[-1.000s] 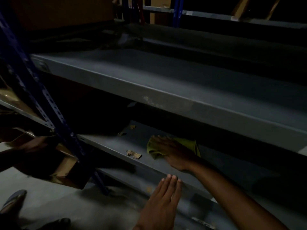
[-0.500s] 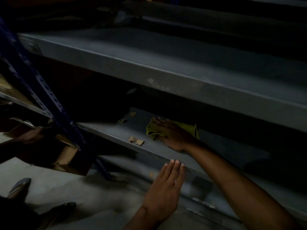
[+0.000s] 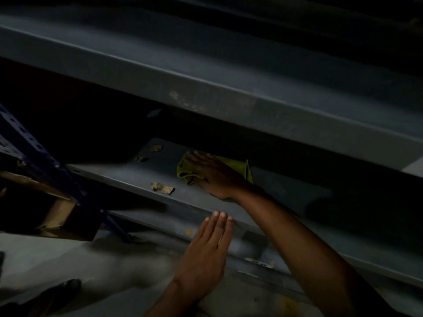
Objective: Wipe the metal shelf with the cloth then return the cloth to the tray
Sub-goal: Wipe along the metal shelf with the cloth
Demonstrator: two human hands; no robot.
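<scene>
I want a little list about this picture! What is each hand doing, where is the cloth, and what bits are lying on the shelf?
right hand: right hand presses the yellow-green cloth flat on the lower metal shelf
left hand: left hand open, fingers straight, fingertips at the shelf's front edge; touching or not, cannot tell
cloth: bunched under the right hand, partly hidden
scraps: brown scraps on the shelf, left of the cloth
above: upper shelf
tray: not in view
light: very dim

Very dim, grainy frame: weak light catches the front lip of the upper shelf [image 3: 206,88] and the floor [image 3: 114,259] at lower left, recesses under it fall black, edges soft with slight wide-angle bend.
</scene>
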